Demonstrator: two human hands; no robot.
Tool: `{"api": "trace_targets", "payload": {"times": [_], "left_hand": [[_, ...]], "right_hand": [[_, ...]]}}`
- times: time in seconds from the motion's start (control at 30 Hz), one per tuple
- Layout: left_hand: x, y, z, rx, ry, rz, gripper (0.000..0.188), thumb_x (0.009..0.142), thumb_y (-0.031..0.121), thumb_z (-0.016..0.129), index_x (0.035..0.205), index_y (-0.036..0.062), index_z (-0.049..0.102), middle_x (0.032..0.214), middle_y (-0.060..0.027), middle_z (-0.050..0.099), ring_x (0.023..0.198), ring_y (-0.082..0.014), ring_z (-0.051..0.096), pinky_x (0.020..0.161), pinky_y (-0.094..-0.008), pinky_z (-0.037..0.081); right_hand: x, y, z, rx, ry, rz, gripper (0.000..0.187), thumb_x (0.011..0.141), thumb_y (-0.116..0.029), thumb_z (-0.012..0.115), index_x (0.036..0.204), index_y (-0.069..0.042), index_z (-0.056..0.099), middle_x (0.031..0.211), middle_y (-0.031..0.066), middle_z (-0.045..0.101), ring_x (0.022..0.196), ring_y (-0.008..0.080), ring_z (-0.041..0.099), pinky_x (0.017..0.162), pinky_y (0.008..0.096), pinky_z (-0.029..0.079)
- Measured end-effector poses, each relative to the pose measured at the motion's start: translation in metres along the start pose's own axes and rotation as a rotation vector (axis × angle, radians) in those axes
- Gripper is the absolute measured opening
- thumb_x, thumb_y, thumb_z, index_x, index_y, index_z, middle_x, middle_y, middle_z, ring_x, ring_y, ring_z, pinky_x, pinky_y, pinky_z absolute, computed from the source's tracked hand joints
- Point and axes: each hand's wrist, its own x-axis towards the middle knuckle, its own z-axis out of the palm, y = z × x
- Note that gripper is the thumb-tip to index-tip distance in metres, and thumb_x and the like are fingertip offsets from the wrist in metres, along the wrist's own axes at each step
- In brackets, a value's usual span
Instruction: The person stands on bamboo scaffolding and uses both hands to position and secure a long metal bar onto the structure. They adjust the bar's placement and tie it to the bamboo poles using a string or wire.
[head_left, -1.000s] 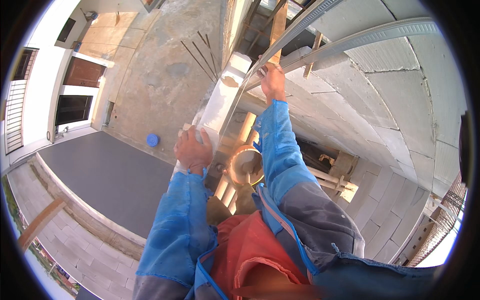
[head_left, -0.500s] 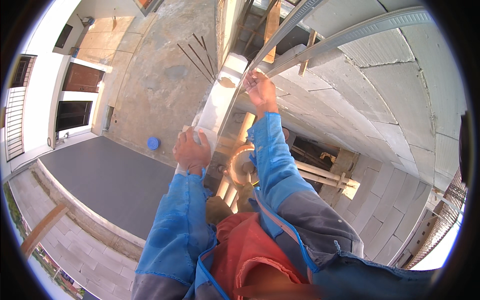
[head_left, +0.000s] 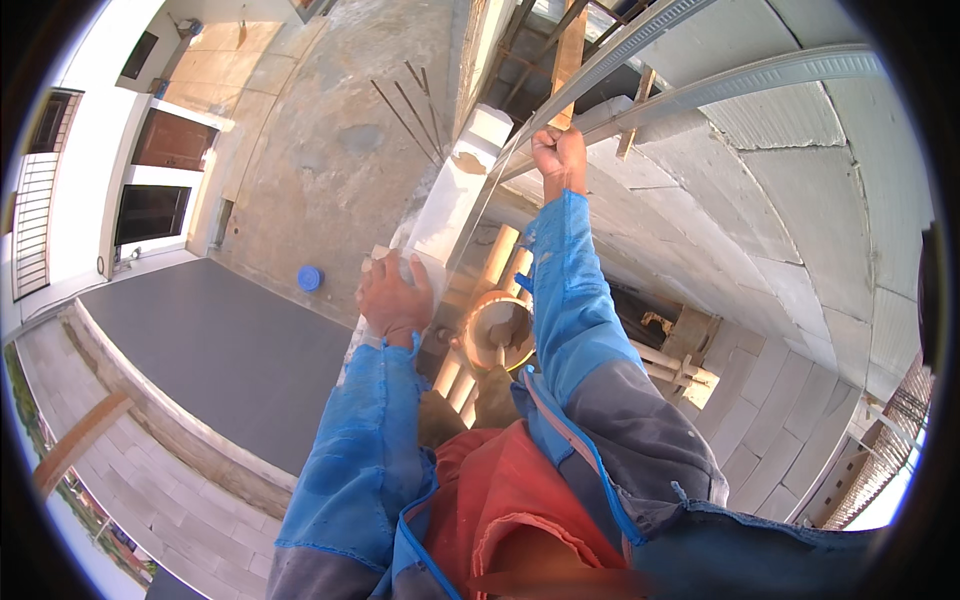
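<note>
My left hand [head_left: 397, 292] lies with fingers spread on a pale block [head_left: 434, 268] on top of the narrow white wall [head_left: 447, 207]. Farther ahead and to the right, my right hand [head_left: 560, 160] is closed, its fingers curled together beside a ribbed metal channel [head_left: 620, 55] and just below the end of a wooden strip [head_left: 571, 50]. What the fingers hold, if anything, is hidden. A thin string [head_left: 484, 212] runs along the wall's right side toward that hand. A brown patch [head_left: 468, 162] marks the wall top between both hands.
Below my arms, an orange-rimmed bucket [head_left: 500, 330] stands by bamboo poles [head_left: 499, 256]. Several bare steel bars [head_left: 408, 112] stick out left of the wall. A grey block wall [head_left: 760, 190] rises on the right. A blue lid-like disc [head_left: 311, 278] lies on the lower floor.
My right hand has moved forward and right, away from the wall top, and its fingers have curled closed. The left hand stays on the block. The view has shifted slightly.
</note>
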Motion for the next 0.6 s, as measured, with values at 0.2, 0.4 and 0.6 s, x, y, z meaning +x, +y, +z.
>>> {"api": "trace_targets", "payload": {"times": [0.2,0.4,0.6], "left_hand": [[0.001,-0.003,0.002,-0.024,0.000,-0.006,0.040,0.102,0.045,0.058,0.128,0.0168,0.072,0.124,-0.0092,0.073,0.116,-0.0315,0.067,0.104,-0.0519,0.045],[0.000,-0.002,0.001,-0.010,-0.009,0.003,0.041,0.104,0.045,0.056,0.131,0.0185,0.071,0.124,-0.0094,0.072,0.119,-0.0311,0.067,0.104,-0.0508,0.047],[-0.001,-0.005,0.002,-0.011,-0.006,0.010,0.041,0.104,0.045,0.056,0.131,0.0181,0.070,0.122,-0.0092,0.072,0.117,-0.0315,0.067,0.102,-0.0513,0.047]], "right_hand": [[-0.010,0.004,0.008,0.007,0.008,0.037,0.024,0.104,-0.005,0.046,0.123,-0.005,0.062,0.098,0.0032,0.065,0.078,0.0119,0.054,0.068,0.0290,0.045],[-0.021,0.011,-0.001,-0.158,-0.078,-0.024,0.025,0.104,-0.015,0.059,0.127,-0.006,0.064,0.110,0.0041,0.069,0.106,0.0181,0.060,0.087,0.0386,0.051],[0.006,0.024,-0.009,-0.361,0.100,-0.058,0.028,0.101,-0.012,0.072,0.128,-0.006,0.066,0.109,0.0040,0.070,0.100,0.0225,0.065,0.096,0.0438,0.053]]}}
